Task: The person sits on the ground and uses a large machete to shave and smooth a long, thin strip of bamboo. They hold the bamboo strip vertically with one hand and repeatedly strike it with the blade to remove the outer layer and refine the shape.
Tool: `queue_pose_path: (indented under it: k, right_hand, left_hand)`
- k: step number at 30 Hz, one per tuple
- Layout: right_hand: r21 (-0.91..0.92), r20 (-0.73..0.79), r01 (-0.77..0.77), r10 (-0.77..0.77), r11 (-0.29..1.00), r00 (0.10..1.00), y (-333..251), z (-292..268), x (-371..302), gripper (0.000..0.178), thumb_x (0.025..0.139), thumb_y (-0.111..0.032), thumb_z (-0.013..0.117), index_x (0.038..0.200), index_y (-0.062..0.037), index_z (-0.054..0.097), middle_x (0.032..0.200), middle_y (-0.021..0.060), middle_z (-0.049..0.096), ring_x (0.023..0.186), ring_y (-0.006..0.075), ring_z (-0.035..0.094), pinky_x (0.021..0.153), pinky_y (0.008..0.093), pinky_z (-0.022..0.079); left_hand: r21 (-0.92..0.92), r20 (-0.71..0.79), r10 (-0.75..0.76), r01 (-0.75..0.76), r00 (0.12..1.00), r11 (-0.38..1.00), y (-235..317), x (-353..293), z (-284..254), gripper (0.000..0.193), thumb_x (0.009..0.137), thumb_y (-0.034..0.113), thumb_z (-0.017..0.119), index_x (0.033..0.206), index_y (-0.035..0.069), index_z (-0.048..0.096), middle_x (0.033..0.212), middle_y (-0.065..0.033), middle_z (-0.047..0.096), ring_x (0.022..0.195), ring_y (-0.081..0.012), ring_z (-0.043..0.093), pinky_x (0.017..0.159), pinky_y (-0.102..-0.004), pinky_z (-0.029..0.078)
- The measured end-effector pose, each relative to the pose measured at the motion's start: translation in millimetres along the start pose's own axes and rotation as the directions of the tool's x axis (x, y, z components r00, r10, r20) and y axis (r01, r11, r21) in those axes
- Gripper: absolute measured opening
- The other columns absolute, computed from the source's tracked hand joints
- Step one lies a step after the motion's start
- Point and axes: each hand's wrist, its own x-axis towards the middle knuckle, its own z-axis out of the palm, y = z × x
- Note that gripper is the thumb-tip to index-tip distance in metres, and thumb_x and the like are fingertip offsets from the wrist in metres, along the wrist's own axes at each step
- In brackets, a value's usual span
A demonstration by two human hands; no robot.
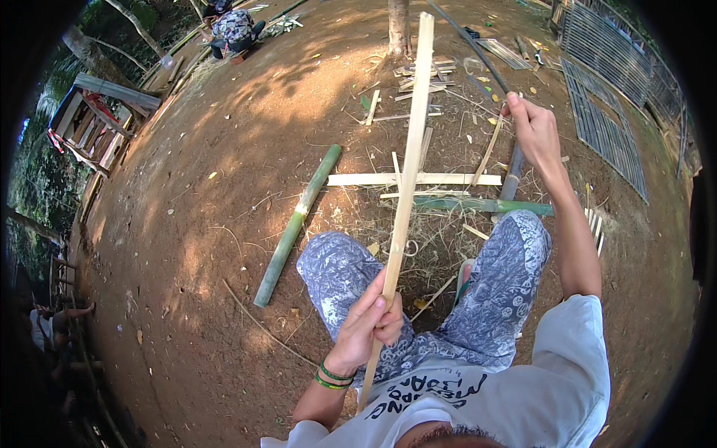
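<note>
One flat pale bamboo strip [409, 172] slants above brown dirt ground [179, 254], clenched in the left hand [371, 321]; the right hand [532, 127] grips a slim dark rod-like tool [489, 69]. Splitting looks done, trimming unfinished: a curled pale shaving [415, 247] clings.

The left fingers [391, 331] hide part of the pale strip [411, 160].
</note>
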Motion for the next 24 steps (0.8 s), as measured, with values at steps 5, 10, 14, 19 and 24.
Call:
queue_pose_path:
  k: [5,10,14,19,24]
  right_hand:
    - [0.342,0.196,-0.005,-0.066,0.94,0.978,-37,19,-58,0.045,0.086,-0.045,0.075,0.089,-0.0006,0.074,0.061,-0.0067,0.053,0.057,0.0052,0.045,0.051,0.0264,0.031]
    - [0.381,0.475,-0.02,-0.176,0.925,0.862,-77,52,-100,0.049,0.079,-0.047,0.082,0.091,0.0004,0.074,0.051,-0.0017,0.049,0.048,0.0064,0.044,0.044,0.0289,0.031]
    - [0.361,0.442,0.093,-0.259,0.928,0.859,-81,67,-104,0.04,0.086,-0.037,0.076,0.084,0.0028,0.072,0.051,0.0051,0.05,0.049,0.0091,0.047,0.046,0.0311,0.035]
    - [0.442,0.332,-0.006,-0.157,0.897,0.93,-65,66,-91,0.033,0.092,-0.026,0.071,0.075,0.002,0.066,0.052,-0.0003,0.047,0.053,0.0058,0.042,0.047,0.0302,0.032]
    - [0.478,0.2,-0.097,0.0,0.873,0.98,-52,57,-66,0.039,0.095,-0.039,0.068,0.083,-0.0028,0.067,0.058,-0.0073,0.048,0.054,0.0034,0.039,0.048,0.028,0.029]
  left_hand:
    - [-0.192,-0.028,0.012,-0.017,1.0,0.981,13,26,-6,0.055,0.11,0.026,0.029,0.161,0.026,0.009,0.08,-0.0003,0.037,0.055,-0.0051,0.03,0.051,-0.0206,0.028]
    - [-0.097,-0.017,0.004,-0.006,1.0,0.995,14,47,1,0.055,0.109,0.027,0.031,0.161,0.024,0.012,0.079,0.0008,0.037,0.055,-0.0056,0.031,0.051,-0.0208,0.028]
    - [-0.037,-0.053,0.024,-0.026,0.998,0.999,9,52,4,0.054,0.11,0.024,0.031,0.161,0.02,0.014,0.079,0.0016,0.034,0.058,-0.0059,0.03,0.052,-0.0204,0.028]
    - [-0.006,-0.077,-0.002,0.001,0.997,1.0,3,45,-1,0.055,0.109,0.023,0.031,0.161,0.019,0.013,0.077,0.0019,0.034,0.057,-0.0065,0.031,0.051,-0.0212,0.028]
    - [-0.044,-0.147,0.058,-0.065,0.987,0.997,9,41,-3,0.054,0.109,0.02,0.03,0.16,0.018,0.016,0.077,0.0008,0.037,0.057,-0.0066,0.032,0.051,-0.0219,0.03]
